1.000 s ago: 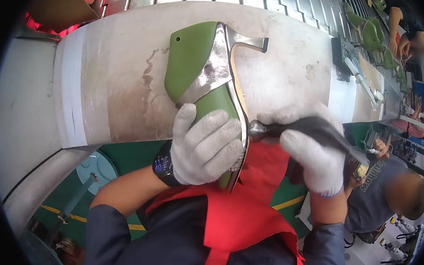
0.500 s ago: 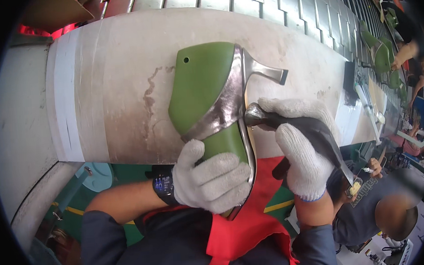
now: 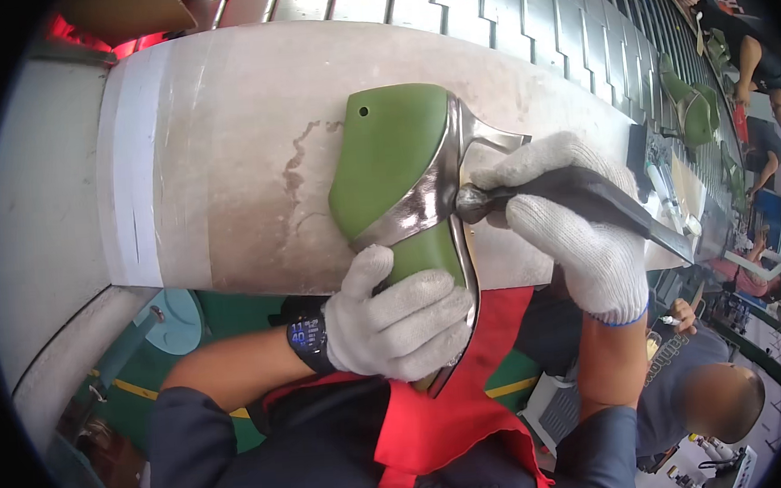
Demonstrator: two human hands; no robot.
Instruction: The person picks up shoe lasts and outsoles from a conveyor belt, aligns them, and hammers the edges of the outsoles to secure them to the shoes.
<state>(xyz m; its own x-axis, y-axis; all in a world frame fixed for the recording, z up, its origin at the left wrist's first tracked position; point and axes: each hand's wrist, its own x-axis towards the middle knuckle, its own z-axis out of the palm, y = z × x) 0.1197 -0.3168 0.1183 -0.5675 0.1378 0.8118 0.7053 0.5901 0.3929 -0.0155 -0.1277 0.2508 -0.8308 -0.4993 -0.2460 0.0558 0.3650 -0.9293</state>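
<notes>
A high-heeled shoe with a shiny pewter strap (image 3: pixel 419 205), on a green shoe last (image 3: pixel 391 150), lies on its side on the work board, toe towards me. My left hand (image 3: pixel 400 319), in a white knit glove, is wrapped round its toe end. In my gloved right hand (image 3: pixel 577 224) is a dark cobbler's hammer (image 3: pixel 598 194), gripped by its head. The hammer's round face touches or nearly touches the sole edge at the waist, below the heel (image 3: pixel 496 136); its long flat end points right.
The pale work board (image 3: pixel 246 83) has a brown stain and taped left edge. Beyond it runs a slatted metal conveyor (image 3: pixel 447 3). More green lasts (image 3: pixel 691 109) stand at the far right. A co-worker (image 3: pixel 694 377) sits to my right, and a light-blue stool (image 3: pixel 173 322) is at lower left.
My right hand has turned and shifted right and up, so the hammer lies flatter, its face still by the sole edge. The shoe sits slightly further right in view, with my left hand still on it.
</notes>
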